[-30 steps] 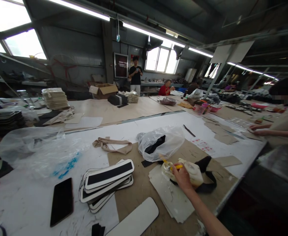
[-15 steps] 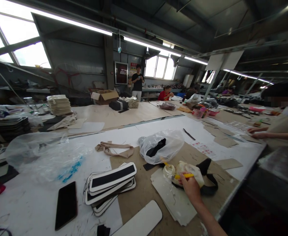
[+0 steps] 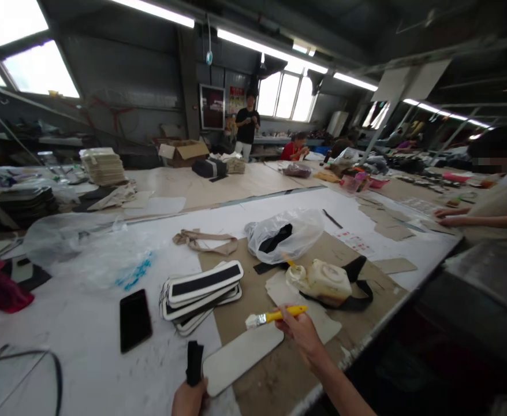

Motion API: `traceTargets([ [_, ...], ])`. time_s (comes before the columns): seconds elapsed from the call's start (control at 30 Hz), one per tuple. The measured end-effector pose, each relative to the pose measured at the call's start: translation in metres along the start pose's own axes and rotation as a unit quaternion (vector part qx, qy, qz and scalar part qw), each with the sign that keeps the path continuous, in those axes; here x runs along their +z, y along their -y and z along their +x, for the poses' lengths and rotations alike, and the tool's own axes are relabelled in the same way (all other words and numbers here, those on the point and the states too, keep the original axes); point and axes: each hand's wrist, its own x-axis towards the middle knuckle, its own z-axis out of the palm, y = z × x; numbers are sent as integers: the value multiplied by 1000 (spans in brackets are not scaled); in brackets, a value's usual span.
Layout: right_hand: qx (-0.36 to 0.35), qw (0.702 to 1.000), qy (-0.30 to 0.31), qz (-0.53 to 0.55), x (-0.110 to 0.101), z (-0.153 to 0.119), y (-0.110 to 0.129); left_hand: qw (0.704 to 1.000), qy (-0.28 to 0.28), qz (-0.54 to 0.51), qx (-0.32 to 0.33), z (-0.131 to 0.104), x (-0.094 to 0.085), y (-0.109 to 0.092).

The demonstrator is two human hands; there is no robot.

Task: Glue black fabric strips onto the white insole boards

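Nearest, the left grip (image 3: 189, 397) sat at the near-left end of the white rounded panel (image 3: 245, 355), which lay flat on the counter (image 3: 89, 364). The view there was cramped, so I could not tell whether those fingers had closed on the panel's rim, on the black strips (image 3: 194, 363) just left of it, or on nothing. The panel seemed light and thin, fairly stiff yet apt to bow if raised by one end; its long edges looked the surest hold.

At the panel's right end, the right grip (image 3: 301, 332) was closed around the yellow handle of the flat paintbrush (image 3: 275, 316), whose bristles pointed left above the panel's far edge. The brush looked light, its handle rigid and smooth, its whitened bristles soft; the handle, clear of the metal ferrule, was the place to take hold.

Beyond the panel, to its left, lay a stack of black-striped panels (image 3: 205, 284), likely to slide on one another. Beyond it to the right rested a yellowed plastic jug (image 3: 329, 282), probably the heaviest piece if full. Farthest beyond the panel slumped a clear plastic bag (image 3: 308, 230), soft and slippery, around black fabric (image 3: 276, 242).
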Motion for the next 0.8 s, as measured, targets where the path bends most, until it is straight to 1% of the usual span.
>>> traceTargets([
  [0.03,12,1000,5,3,4,-7,-2,1000,9,-16,-18,1,2,3],
  [0.2,43,998,47,-11,19,-30,-22,993,9,-112,-44,11,6,21],
  [0.33,49,996,64,-35,26,-42,-39,987,16,-150,-57,11,5,23],
  [0.47,53,995,78,-33,30,-48,-55,985,25,-163,-55,5,4,19],
  [0.6,57,993,96,-36,37,-51,-69,985,31,-165,-51,4,5,15],
  [0.73,72,990,117,-42,45,-51,-83,986,20,-154,-66,3,-1,19],
  [0.8,64,990,117,-57,48,-48,-89,987,16,-141,-73,0,-4,21],
])
